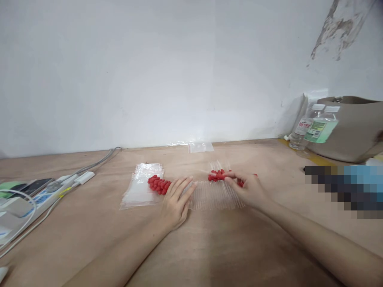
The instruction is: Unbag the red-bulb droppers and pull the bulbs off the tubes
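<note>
My left hand (pixel 176 203) lies with its fingers stretched out over the left end of a row of thin clear plastic tubes (pixel 214 195). Beside its fingertips, a cluster of small red rounded pieces (pixel 158 185) rests partly on a stack of clear zip bags (pixel 140 189). At the right, my right hand (pixel 248 189) is closed in a pinch above the tubes. A faint, blurred clear tube seems to stretch leftward from its fingertips. Behind the row are more red pieces (pixel 216 175), partly covered by that hand. Whether the red pieces are attached to tubes cannot be made out.
Another zip bag (pixel 202 148) lies by the wall. Power strip (pixel 42 199), cables and phones (pixel 32 187) occupy the left side. Two bottles (pixel 321 127) and a grey-brown bag (pixel 353 127) stand at back right. A pixelated patch covers part of the right edge.
</note>
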Tool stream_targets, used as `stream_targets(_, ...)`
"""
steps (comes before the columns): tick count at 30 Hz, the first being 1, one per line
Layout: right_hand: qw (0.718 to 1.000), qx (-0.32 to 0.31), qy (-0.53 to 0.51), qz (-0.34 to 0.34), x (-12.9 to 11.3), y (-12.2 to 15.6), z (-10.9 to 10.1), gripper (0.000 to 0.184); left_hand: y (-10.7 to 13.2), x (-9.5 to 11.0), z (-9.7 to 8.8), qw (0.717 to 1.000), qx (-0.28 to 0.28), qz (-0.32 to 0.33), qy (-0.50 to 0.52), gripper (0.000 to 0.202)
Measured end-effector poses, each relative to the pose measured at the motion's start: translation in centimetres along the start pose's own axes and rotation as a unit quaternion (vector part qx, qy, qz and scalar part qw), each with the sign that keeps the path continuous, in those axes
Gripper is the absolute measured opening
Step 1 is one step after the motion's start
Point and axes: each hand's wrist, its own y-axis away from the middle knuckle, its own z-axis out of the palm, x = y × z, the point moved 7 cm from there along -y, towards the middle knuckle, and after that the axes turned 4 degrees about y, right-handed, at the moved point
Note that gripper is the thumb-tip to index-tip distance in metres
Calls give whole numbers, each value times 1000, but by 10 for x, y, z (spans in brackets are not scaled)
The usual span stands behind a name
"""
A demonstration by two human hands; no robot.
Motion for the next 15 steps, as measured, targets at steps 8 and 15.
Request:
stream_targets(8, 992, -66, -52, -96, -29, 38, 31, 20, -1, 15, -6, 998, 22, 50, -11, 27)
stream_targets(15, 975, -50, 91, -199, -56, 44, 34, 20, -1, 20, -4, 997, 30, 65, -1, 18)
